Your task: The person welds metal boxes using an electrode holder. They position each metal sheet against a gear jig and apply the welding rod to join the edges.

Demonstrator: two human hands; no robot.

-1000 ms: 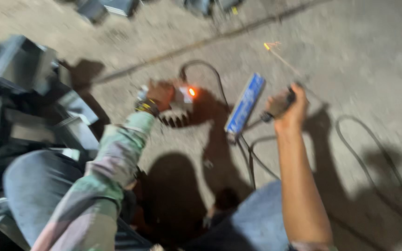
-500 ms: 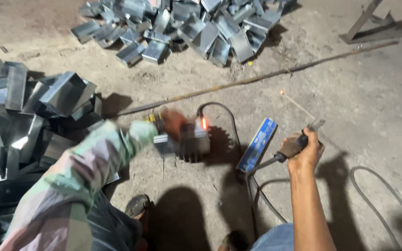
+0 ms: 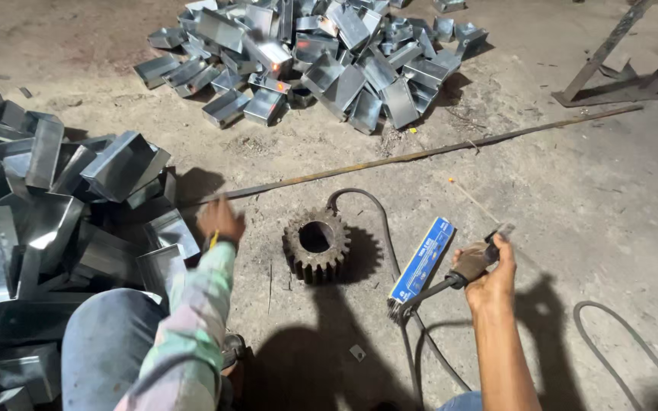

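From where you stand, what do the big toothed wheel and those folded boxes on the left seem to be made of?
The gear looks like heavy steel or iron: dark, dull, rust-brown teeth. The boxes by the left hand look like thin galvanised sheet metal: bright silvery faces, sharp folds.

**Hard light from behind, sharp frame with 1 blurred hand**

The scene is moderately bright, lit by a strong source behind and above the person, so dark, hard-edged shadows fall forward across the grey concrete floor [image 3: 588, 198]. The person's own shadow pools at the bottom centre, under the rusty toothed steel gear [image 3: 315, 245], which throws a short shadow to its right. The far heap of folded shiny sheet-metal boxes [image 3: 321, 61] catches bright glints; the nearer pile of the same boxes at the left [image 3: 47, 198] shows paler glare on flat faces and deep black gaps. Focus is crisp nearly throughout. Only the left hand [image 3: 220, 219] is smeared by motion blur. The right hand [image 3: 489, 278] is sharp. The bottom corners darken.
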